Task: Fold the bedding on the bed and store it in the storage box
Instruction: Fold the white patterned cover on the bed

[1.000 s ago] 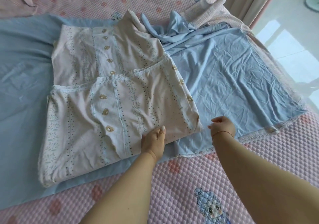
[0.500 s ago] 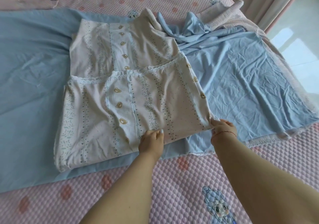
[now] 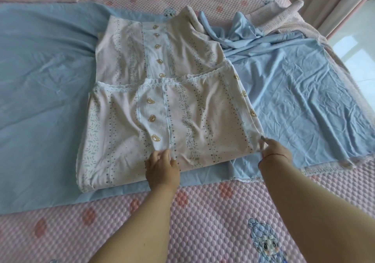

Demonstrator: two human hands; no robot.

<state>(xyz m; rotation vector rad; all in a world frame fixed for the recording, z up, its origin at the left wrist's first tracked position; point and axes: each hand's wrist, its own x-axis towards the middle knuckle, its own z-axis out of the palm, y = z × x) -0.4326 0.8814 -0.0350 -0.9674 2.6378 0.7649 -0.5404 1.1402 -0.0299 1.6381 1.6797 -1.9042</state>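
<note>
Here the folded quilt (image 3: pixel 166 110), pale pink with bear and leaf stripes, lies on a blue sheet (image 3: pixel 40 76) spread over the pink quilted bed (image 3: pixel 203 222). Its long axis runs away from the person, from the near edge toward the head of the bed, leaning slightly right at the far end; the printed stripes follow the same line. A lace-trimmed upper layer covers the near half, its trimmed edge crossing the quilt about midway. The left hand (image 3: pixel 161 166) pinches the near edge close to the middle, fingers curled onto the cloth. The right hand (image 3: pixel 274 154) grips the near right corner, fingers curled round it, a red string at the wrist. Bunched blue cloth (image 3: pixel 239 29) sits just beyond the quilt's far right corner.
</note>
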